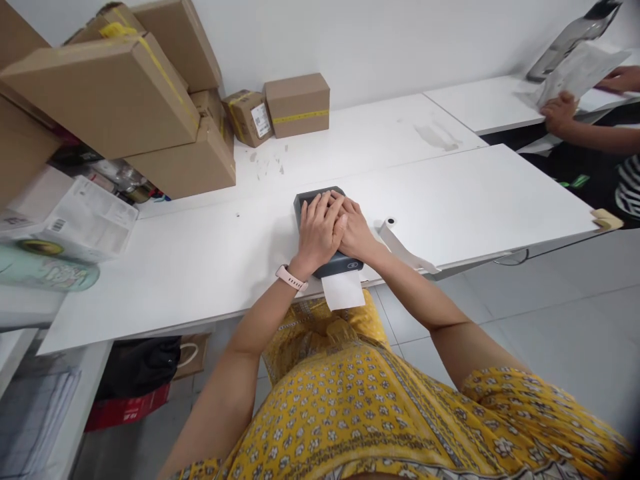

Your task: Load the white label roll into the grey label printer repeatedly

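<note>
A dark grey label printer (333,268) sits near the front edge of the white table (210,267). My left hand (319,233), with a pink band at the wrist, lies spread on top of it, partly over my right hand. My right hand (356,233) rests on the printer's lid too, its fingers reaching under the left ones. Out of the printer's front hangs a blank white paper label (344,291). Right of the printer stands a small white paper roll (391,230), its strip trailing toward the table edge.
Cardboard boxes (110,100) are stacked at the back left, with two smaller boxes (299,105) beside them. A white carton (95,217) and a green bottle (50,267) stand at the left. Another person's hand (560,112) holds a white package at the far right.
</note>
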Demonstrator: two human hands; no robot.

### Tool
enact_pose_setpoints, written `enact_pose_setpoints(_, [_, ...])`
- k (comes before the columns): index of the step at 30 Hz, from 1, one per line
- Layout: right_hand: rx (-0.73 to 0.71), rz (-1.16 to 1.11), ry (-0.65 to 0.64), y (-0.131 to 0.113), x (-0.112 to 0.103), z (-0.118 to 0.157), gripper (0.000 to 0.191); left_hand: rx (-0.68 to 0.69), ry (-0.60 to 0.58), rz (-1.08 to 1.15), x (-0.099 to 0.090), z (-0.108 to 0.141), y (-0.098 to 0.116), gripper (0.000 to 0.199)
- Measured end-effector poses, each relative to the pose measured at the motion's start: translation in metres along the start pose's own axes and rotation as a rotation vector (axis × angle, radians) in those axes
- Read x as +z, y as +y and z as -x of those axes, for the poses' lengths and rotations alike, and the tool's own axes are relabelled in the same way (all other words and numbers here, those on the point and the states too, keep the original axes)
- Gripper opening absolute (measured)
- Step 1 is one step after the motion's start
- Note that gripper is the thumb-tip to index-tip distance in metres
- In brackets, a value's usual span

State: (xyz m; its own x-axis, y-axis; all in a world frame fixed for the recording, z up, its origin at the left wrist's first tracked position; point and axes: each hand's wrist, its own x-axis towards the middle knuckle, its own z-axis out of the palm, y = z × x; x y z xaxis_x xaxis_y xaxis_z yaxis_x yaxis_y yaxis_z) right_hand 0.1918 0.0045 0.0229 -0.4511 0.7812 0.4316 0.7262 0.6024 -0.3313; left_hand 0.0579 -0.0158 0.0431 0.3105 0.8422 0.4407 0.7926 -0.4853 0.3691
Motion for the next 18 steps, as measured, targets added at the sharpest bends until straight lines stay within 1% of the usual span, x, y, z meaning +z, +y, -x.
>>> enact_pose_setpoints(6, [0.032, 0.037, 0.005, -0.004, -0.003, -0.001, 0.057, 0.003, -0.01, 0.031, -0.001, 0.0, 0.0, 0.056])
enact_pose_setpoints(8, [0.047, 0.064, -0.004, -0.009, -0.004, 0.003, 0.055, 0.012, -0.02, 0.046, -0.003, 0.002, -0.001, 0.057])
enact_pose_setpoints(10, [0.053, 0.079, 0.004, -0.017, -0.004, 0.015, 0.054, 0.023, -0.034, 0.065, -0.004, 0.009, -0.002, 0.057])
enact_pose_setpoints(12, [0.044, 0.073, 0.041, -0.026, -0.002, 0.032, 0.054, 0.027, -0.036, 0.086, -0.002, 0.023, -0.002, 0.057])
enact_pose_setpoints(14, [0.037, 0.043, 0.092, -0.034, 0.001, 0.05, 0.053, 0.011, -0.009, 0.119, 0.0, 0.046, -0.001, 0.056])
enact_pose_setpoints(16, [0.042, -0.008, 0.129, -0.039, 0.003, 0.064, 0.05, -0.029, 0.045, 0.191, 0.003, 0.074, 0.004, 0.058])
enact_pose_setpoints(18, [0.054, -0.071, 0.146, -0.04, 0.002, 0.071, 0.045, -0.064, 0.102, 0.299, 0.005, 0.108, 0.013, 0.058])
